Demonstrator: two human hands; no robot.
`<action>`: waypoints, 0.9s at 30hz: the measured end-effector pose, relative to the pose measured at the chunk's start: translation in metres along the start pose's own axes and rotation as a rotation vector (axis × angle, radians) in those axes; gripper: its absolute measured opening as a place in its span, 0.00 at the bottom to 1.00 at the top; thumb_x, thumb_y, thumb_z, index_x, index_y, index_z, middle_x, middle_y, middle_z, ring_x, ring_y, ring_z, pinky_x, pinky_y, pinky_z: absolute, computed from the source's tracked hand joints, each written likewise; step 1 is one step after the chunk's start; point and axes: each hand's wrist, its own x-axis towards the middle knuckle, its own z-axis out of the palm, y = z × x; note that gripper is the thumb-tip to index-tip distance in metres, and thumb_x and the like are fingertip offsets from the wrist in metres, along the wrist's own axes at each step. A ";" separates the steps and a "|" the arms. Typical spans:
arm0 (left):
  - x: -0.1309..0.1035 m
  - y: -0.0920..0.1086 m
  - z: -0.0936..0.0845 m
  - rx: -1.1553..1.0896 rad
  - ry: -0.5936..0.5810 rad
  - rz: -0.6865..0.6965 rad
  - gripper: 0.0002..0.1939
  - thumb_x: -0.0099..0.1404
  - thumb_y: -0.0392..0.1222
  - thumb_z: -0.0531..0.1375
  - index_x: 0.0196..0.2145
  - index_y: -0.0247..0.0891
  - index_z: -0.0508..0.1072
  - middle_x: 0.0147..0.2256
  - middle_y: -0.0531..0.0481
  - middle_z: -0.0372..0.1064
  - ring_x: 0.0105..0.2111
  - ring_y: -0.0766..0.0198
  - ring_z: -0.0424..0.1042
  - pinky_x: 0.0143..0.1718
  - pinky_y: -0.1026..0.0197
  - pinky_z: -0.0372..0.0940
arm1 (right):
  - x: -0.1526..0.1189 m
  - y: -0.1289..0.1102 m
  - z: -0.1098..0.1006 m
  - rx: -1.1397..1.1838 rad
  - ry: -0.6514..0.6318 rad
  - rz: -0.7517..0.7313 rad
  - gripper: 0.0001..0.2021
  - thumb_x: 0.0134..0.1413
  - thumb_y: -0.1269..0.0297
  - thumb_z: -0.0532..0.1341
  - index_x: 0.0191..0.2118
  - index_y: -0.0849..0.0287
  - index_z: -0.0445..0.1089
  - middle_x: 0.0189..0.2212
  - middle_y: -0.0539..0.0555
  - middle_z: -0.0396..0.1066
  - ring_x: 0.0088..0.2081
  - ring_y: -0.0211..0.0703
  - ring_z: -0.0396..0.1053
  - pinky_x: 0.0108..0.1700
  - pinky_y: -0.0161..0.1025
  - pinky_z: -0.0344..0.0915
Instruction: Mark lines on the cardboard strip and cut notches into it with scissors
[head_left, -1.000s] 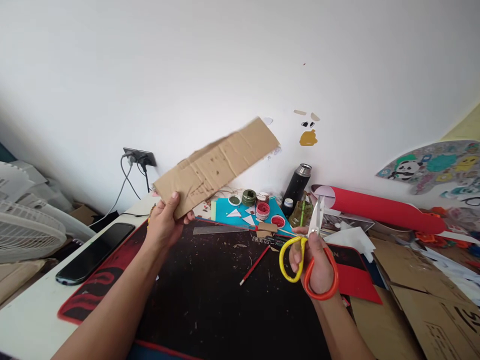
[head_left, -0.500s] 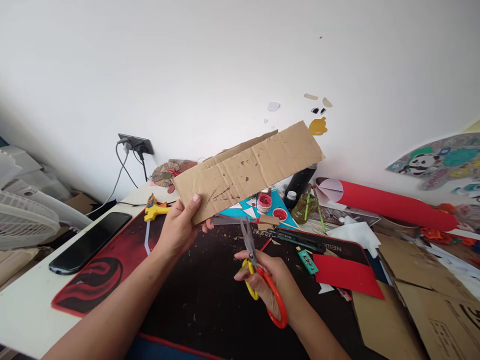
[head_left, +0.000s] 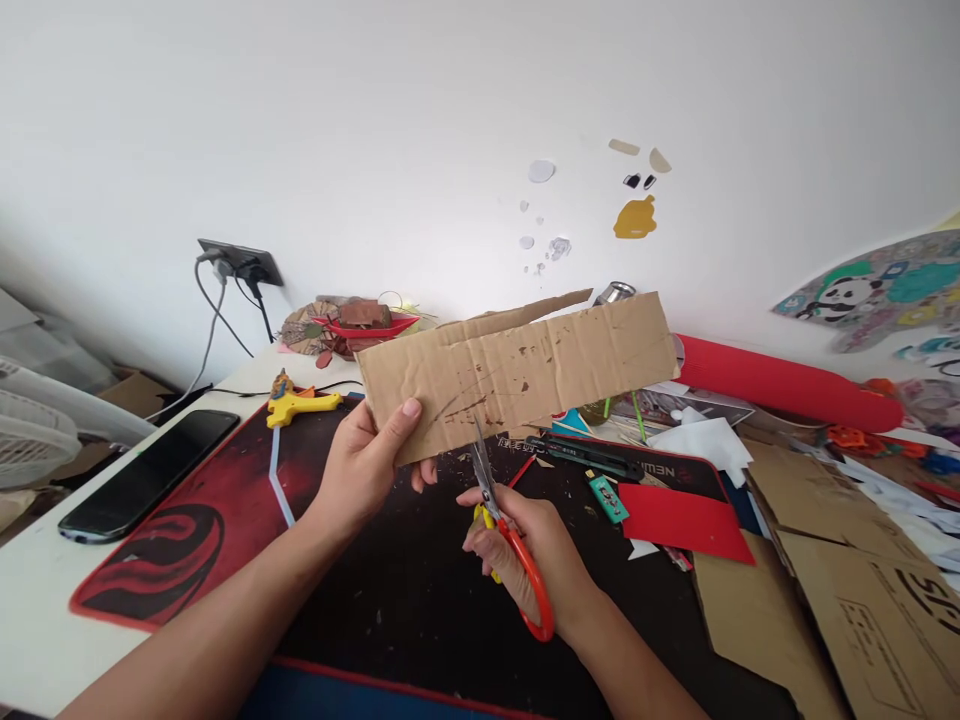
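Observation:
A long brown cardboard strip [head_left: 517, 375], marked with dark torn spots, is held up over the desk. My left hand [head_left: 375, 455] grips its lower left corner, thumb on the front face and other fingers behind. A narrower cardboard piece shows behind its upper edge. My right hand [head_left: 525, 550] has its fingers in the handles of scissors [head_left: 517, 545] with one red-orange and one yellow loop. Their blades point up and their tips reach the strip's lower edge; whether they touch it I cannot tell.
A black and red mat [head_left: 390, 600] lies under my hands. On the left are a phone [head_left: 150, 475] and a yellow glue gun [head_left: 300, 402]. Red paper [head_left: 686, 522], a dark cutter [head_left: 592, 458] and cardboard sheets [head_left: 870, 600] lie on the right. A red roll [head_left: 787, 382] is by the wall.
The cardboard strip has tilted nearer to level, with its right end lower. The scissors' tips have come up close to its lower edge, and the blades look less spread. The camera view has shifted.

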 end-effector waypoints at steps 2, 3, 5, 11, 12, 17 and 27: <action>-0.002 -0.001 0.001 0.002 -0.003 -0.003 0.22 0.65 0.59 0.76 0.34 0.40 0.75 0.17 0.51 0.73 0.13 0.59 0.72 0.11 0.63 0.64 | 0.000 -0.002 -0.001 -0.014 0.007 -0.005 0.32 0.63 0.30 0.68 0.52 0.57 0.82 0.27 0.51 0.75 0.23 0.39 0.67 0.26 0.34 0.63; -0.002 -0.001 0.001 -0.005 -0.002 -0.005 0.21 0.65 0.58 0.76 0.34 0.40 0.75 0.17 0.51 0.72 0.13 0.59 0.72 0.11 0.63 0.65 | -0.001 -0.002 -0.001 -0.022 0.010 -0.006 0.32 0.64 0.30 0.67 0.52 0.57 0.82 0.27 0.51 0.75 0.23 0.39 0.67 0.26 0.34 0.63; -0.004 -0.001 0.002 -0.023 -0.002 -0.016 0.20 0.66 0.56 0.76 0.34 0.39 0.75 0.18 0.50 0.72 0.13 0.59 0.72 0.11 0.63 0.65 | -0.001 -0.003 -0.001 -0.038 0.013 -0.007 0.32 0.65 0.30 0.66 0.52 0.57 0.82 0.27 0.52 0.75 0.23 0.39 0.67 0.25 0.34 0.63; -0.004 -0.002 0.003 -0.001 -0.024 -0.003 0.19 0.67 0.56 0.74 0.34 0.39 0.77 0.18 0.49 0.73 0.13 0.58 0.73 0.11 0.62 0.65 | -0.001 -0.002 -0.001 -0.040 -0.001 -0.007 0.33 0.66 0.30 0.65 0.54 0.58 0.81 0.27 0.51 0.74 0.23 0.39 0.68 0.26 0.35 0.64; -0.004 -0.002 0.003 0.002 -0.022 0.000 0.20 0.67 0.57 0.74 0.34 0.39 0.77 0.18 0.50 0.73 0.13 0.58 0.73 0.10 0.62 0.65 | -0.001 -0.002 -0.001 -0.031 0.002 -0.009 0.32 0.66 0.31 0.66 0.54 0.58 0.81 0.27 0.51 0.74 0.23 0.39 0.68 0.27 0.35 0.65; 0.000 0.004 0.004 -0.041 0.045 0.057 0.18 0.66 0.54 0.75 0.32 0.39 0.76 0.17 0.53 0.71 0.12 0.60 0.70 0.09 0.64 0.62 | -0.002 -0.004 -0.002 0.006 0.044 0.009 0.31 0.64 0.32 0.68 0.53 0.56 0.82 0.27 0.51 0.75 0.24 0.40 0.68 0.27 0.36 0.66; -0.002 0.002 0.005 -0.061 0.063 0.031 0.16 0.66 0.50 0.75 0.34 0.38 0.76 0.19 0.52 0.72 0.13 0.60 0.71 0.09 0.63 0.62 | -0.002 -0.003 -0.002 -0.059 0.017 0.015 0.33 0.65 0.29 0.65 0.54 0.57 0.81 0.27 0.51 0.75 0.24 0.40 0.68 0.27 0.36 0.65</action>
